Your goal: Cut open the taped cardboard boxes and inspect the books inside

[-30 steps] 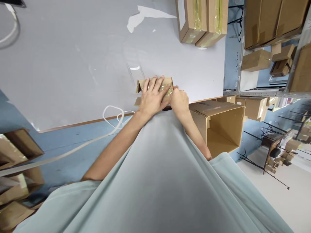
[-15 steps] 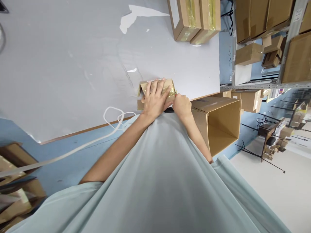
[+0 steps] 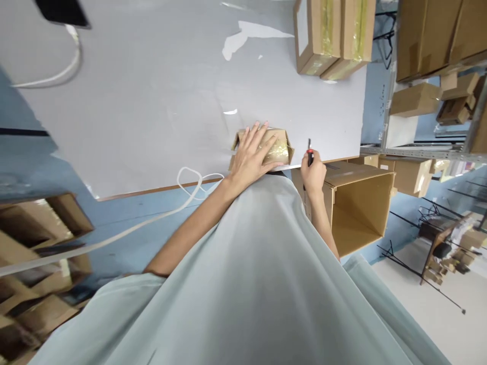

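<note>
A small cardboard box (image 3: 279, 144) sealed with glossy tape lies at the near edge of the grey table (image 3: 152, 101). My left hand (image 3: 251, 157) rests flat on top of it, fingers spread. My right hand (image 3: 314, 172) is off to the right of the box, closed around a red and black tape dispenser (image 3: 309, 154). A thin strip of tape (image 3: 289, 166) stretches from the box's near side toward that hand.
Two taped cardboard boxes (image 3: 329, 35) stand at the table's far right. An open empty carton (image 3: 357, 203) sits beside the table below my right hand. A white cable (image 3: 190, 185) loops over the near edge. Shelves with boxes (image 3: 429, 50) rise on the right.
My right hand has pulled away to the right from the box, holding the dispenser clear of it. My left hand stays pressed on the box. The view shifted slightly.
</note>
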`<action>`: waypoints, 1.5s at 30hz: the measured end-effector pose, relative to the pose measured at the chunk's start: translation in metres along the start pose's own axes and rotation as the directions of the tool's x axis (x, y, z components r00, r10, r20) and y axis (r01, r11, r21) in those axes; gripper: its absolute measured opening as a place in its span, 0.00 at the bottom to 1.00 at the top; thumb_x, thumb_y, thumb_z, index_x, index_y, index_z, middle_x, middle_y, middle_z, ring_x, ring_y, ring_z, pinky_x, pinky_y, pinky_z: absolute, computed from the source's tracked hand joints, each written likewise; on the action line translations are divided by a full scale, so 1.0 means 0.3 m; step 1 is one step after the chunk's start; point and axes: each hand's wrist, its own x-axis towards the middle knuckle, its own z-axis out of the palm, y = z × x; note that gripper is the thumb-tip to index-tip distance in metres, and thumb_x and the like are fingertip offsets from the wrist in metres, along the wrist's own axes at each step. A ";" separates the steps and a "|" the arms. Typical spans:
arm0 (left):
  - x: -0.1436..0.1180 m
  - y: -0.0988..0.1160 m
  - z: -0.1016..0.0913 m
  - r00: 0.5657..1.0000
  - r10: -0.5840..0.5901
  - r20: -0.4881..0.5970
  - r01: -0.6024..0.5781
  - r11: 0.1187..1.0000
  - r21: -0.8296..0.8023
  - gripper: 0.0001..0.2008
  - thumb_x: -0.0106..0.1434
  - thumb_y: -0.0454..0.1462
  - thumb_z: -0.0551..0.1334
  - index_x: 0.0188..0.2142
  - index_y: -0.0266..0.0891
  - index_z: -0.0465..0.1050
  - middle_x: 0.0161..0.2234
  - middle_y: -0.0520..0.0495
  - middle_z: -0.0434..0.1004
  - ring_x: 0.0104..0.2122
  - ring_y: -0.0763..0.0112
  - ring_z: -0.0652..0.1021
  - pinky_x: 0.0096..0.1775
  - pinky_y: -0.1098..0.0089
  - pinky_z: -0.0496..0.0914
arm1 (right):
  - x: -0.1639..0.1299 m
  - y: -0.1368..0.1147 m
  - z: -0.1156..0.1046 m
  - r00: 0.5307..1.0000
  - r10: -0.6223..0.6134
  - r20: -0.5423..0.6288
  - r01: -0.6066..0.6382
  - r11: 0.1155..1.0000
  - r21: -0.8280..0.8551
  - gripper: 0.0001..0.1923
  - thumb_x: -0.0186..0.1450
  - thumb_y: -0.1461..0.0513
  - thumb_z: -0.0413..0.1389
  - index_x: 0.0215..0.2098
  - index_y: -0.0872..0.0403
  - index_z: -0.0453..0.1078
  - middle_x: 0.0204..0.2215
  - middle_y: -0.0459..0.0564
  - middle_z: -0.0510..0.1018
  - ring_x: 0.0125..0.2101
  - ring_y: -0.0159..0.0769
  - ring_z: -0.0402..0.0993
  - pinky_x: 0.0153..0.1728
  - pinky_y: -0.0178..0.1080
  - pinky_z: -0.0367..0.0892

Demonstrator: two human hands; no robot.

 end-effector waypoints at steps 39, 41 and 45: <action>-0.225 -0.149 -0.116 0.885 -0.231 -0.404 0.342 0.912 0.226 0.11 0.76 0.35 0.66 0.48 0.49 0.90 0.49 0.45 0.89 0.52 0.53 0.82 0.58 0.52 0.75 | 0.420 0.018 0.278 0.808 -0.563 0.173 0.151 0.482 0.863 0.45 0.70 0.34 0.67 0.75 0.49 0.72 0.74 0.64 0.78 0.75 0.54 0.73 0.74 0.61 0.72; -0.196 -0.126 -0.119 0.894 -0.212 -0.395 0.342 0.892 0.294 0.12 0.78 0.36 0.66 0.50 0.51 0.90 0.49 0.45 0.88 0.51 0.52 0.81 0.57 0.51 0.74 | 0.463 -0.013 0.340 0.811 -0.532 0.244 0.030 0.455 0.890 0.42 0.70 0.38 0.68 0.73 0.50 0.72 0.73 0.64 0.78 0.74 0.52 0.75 0.73 0.60 0.73; -0.131 -0.101 -0.034 0.943 -0.228 -0.244 0.309 0.874 0.376 0.16 0.78 0.31 0.63 0.50 0.49 0.91 0.48 0.41 0.87 0.50 0.49 0.80 0.52 0.51 0.74 | 0.495 -0.066 0.431 0.883 -0.338 0.326 -0.111 0.525 0.844 0.33 0.69 0.47 0.68 0.66 0.56 0.75 0.69 0.70 0.81 0.68 0.51 0.81 0.69 0.58 0.77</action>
